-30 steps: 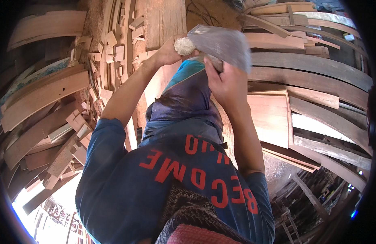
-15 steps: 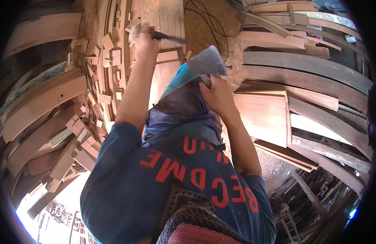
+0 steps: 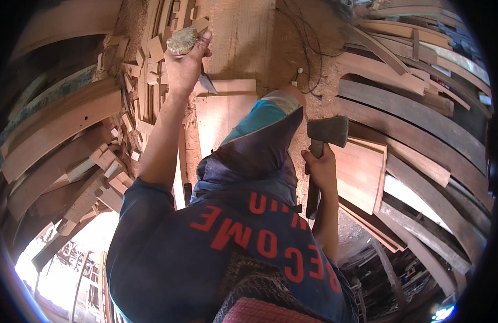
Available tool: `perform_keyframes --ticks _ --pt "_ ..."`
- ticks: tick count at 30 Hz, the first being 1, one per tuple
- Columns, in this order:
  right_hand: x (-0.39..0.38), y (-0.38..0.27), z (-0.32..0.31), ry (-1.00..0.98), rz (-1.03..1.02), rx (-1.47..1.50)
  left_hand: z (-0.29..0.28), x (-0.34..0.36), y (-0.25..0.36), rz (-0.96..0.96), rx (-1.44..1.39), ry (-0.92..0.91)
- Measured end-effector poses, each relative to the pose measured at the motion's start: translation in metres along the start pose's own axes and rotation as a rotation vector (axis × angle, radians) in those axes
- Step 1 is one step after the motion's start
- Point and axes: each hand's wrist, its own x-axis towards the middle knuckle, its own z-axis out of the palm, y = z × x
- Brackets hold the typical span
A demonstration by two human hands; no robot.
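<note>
L hand (image 3: 185, 67) now up at 11 o'clock, clamped on wooden-handled steel chisel (image 3: 198, 59); earlier beside R. R hand (image 3: 320, 169), 3 o'clock, dropped, gripping dark steel hatchet (image 3: 324, 148). Tools separated, likely repositioning.

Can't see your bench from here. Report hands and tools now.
Left hand raised, gripping chisel. Right hand low, gripping hatchet by handle. Flat board between them; knee partly covering it.
</note>
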Motion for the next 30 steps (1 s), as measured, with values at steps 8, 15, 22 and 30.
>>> perform_keyframes --ticks 8,15,22,30 --pt "0.052 -0.073 0.006 -0.047 -0.152 -0.082 -0.016 0.041 -0.063 -0.015 -0.141 0.059" --pt "0.069 -0.191 0.029 -0.120 -0.317 -0.155 -0.028 0.060 -0.073 -0.065 -0.089 0.002" --pt "0.032 -0.231 0.051 -0.172 -0.450 -0.077 -0.055 0.037 -0.059 -0.069 0.008 -0.066" --pt "-0.024 -0.210 0.047 -0.104 -0.553 -0.094 -0.056 -0.003 -0.039 -0.011 -0.040 -0.174"
